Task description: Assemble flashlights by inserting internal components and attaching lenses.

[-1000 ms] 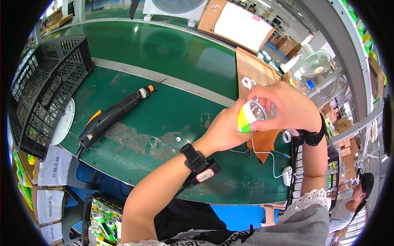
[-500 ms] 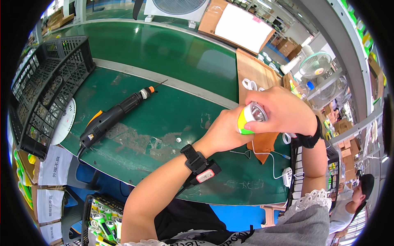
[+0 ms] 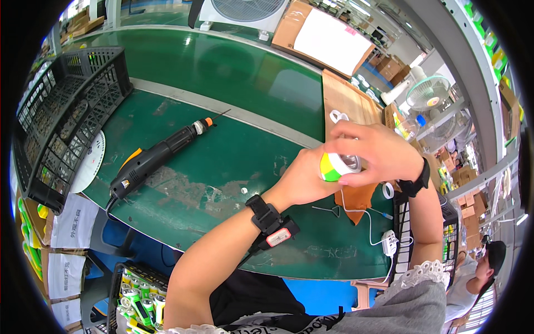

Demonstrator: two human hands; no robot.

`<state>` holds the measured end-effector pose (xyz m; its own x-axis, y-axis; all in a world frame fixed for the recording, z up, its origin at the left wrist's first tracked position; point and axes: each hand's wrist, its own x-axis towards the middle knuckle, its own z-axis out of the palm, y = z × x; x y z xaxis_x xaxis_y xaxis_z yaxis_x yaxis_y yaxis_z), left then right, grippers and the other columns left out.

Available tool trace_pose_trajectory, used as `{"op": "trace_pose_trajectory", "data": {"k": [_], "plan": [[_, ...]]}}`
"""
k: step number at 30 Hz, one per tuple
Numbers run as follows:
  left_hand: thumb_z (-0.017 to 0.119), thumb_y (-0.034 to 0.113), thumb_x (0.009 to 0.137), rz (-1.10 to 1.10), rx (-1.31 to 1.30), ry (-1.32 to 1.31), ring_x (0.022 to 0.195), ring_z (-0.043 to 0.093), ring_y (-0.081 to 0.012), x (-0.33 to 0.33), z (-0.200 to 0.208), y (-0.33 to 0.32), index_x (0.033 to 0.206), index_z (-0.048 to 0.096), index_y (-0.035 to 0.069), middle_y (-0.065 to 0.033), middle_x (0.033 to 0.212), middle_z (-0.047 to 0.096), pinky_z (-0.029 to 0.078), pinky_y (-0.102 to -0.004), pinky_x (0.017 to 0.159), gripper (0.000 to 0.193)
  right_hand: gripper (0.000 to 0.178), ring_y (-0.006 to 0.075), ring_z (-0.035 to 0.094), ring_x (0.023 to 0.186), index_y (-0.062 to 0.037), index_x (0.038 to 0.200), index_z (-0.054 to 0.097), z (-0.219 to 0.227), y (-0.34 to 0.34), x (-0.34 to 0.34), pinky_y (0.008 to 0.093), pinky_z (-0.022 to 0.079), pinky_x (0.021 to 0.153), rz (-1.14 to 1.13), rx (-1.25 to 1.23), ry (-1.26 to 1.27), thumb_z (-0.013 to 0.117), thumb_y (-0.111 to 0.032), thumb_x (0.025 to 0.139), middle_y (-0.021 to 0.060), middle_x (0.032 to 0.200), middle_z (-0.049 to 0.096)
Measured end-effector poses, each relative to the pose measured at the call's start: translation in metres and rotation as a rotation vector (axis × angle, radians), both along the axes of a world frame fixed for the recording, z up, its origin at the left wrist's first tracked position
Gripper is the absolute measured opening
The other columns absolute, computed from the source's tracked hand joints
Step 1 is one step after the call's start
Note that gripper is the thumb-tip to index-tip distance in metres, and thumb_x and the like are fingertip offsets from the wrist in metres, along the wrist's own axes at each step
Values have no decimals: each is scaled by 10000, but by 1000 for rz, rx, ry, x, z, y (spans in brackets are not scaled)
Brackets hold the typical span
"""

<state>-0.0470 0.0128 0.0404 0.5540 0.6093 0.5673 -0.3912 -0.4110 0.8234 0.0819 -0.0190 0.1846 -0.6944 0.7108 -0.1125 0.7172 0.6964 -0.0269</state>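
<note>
Yellow, green and white plastic flashlight sits above the worn green surface, toward its right edge, clamped by fingers of the left hand, the right hand curled about its lens end, contact unclear; a loosened left grip could drop it.

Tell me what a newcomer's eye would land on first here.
First, right of centre, the bright white, yellow and green flashlight, held in the left hand with the right hand curled around its lens end. Next, the black powered screwdriver lying on the green workbench, left of centre. Then the cluster of similarly coloured flashlights at the lower left, below the bench.
</note>
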Motion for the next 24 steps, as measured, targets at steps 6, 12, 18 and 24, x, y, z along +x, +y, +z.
{"op": "trace_pose_trajectory", "data": {"k": [6, 12, 18, 24], "plan": [[691, 121, 679, 137, -42, -6, 867, 608, -360, 10, -2, -4, 1046, 526, 51, -155, 922, 635, 498, -382, 745, 410, 234, 319, 550, 625, -88, 952, 560, -30, -2, 6, 391, 459, 571, 30, 351, -38, 572, -210, 753, 112, 865, 517], [686, 124, 685, 191, -4, 3, 860, 606, -364, 9, -2, -10, 1039, 517, 48, -167, 915, 633, 499, -388, 728, 400, 227, 314, 562, 624, -103, 926, 558, -22, -14, -17, 415, 453, 533, -238, 318, -19, 559, -240, 745, 143, 760, 516], [685, 124, 688, 13, 117, -63, 841, 602, -379, 10, -3, 0, 1035, 496, 45, -171, 906, 631, 496, -414, 704, 403, 289, 341, 557, 665, -73, 946, 541, -26, -1, 13, 404, 463, 583, 149, 229, 23, 550, -248, 716, 149, 883, 525], [686, 108, 714, 270, -79, 112, 833, 614, -328, 12, 5, -14, 983, 542, 31, -139, 899, 621, 496, -347, 708, 315, 169, 294, 556, 613, -116, 874, 557, -41, -18, -17, 404, 450, 493, -286, 438, 83, 552, -219, 740, 85, 779, 495]]}}
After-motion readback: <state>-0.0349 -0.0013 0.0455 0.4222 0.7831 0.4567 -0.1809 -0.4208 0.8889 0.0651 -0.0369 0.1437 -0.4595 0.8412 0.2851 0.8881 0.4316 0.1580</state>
